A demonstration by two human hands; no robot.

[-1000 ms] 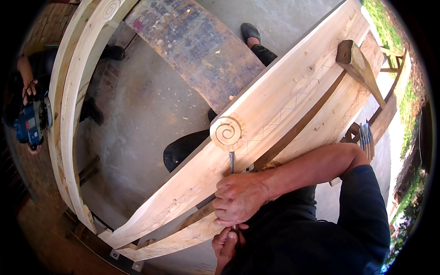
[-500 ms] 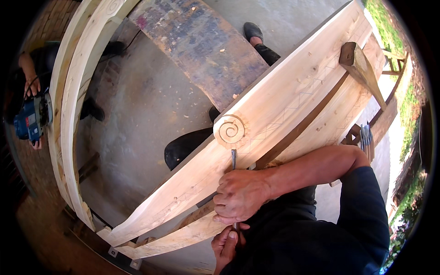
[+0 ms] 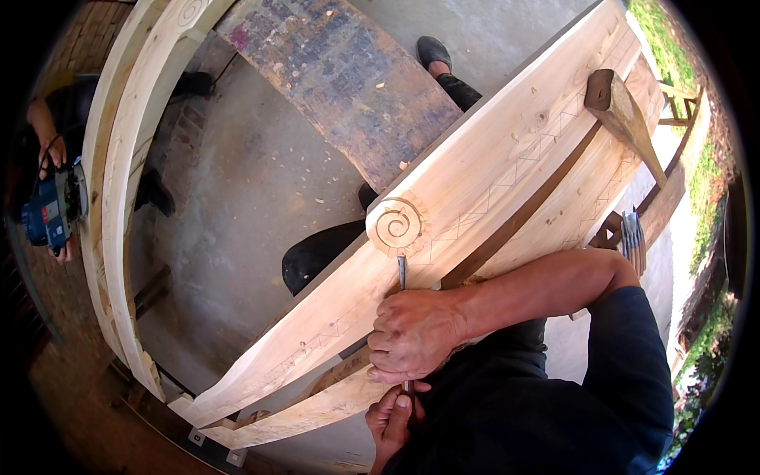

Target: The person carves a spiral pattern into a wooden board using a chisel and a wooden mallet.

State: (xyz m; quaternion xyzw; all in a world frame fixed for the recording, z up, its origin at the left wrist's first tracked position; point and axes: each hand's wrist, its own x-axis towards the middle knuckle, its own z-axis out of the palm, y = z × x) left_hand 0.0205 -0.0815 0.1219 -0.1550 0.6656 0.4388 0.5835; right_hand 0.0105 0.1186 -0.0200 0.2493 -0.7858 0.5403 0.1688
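My right hand (image 3: 416,332) is wrapped round the shaft of a carving chisel (image 3: 402,273), its forearm lying across the timber from the right. The chisel's steel tip touches the wood at the lower edge of a carved spiral (image 3: 396,226). Below, my left hand (image 3: 392,419) closes its fingers and thumb round the rear end of the same chisel, close to my body. The spiral sits on a long pale curved board (image 3: 491,166) with pencilled step lines along it. A second curved board (image 3: 324,412) runs alongside, partly under my right arm.
A wooden mallet (image 3: 621,115) lies across the boards at the upper right. Several chisels (image 3: 632,237) stand bundled beyond my elbow. A stained plank (image 3: 348,87) meets the work from the far side. At left, a co-worker's hands hold a blue power tool (image 3: 51,210) by other curved beams (image 3: 119,190).
The whole view has shifted very slightly. Both hands keep their hold on the chisel, and its tip stays at the spiral's lower edge.
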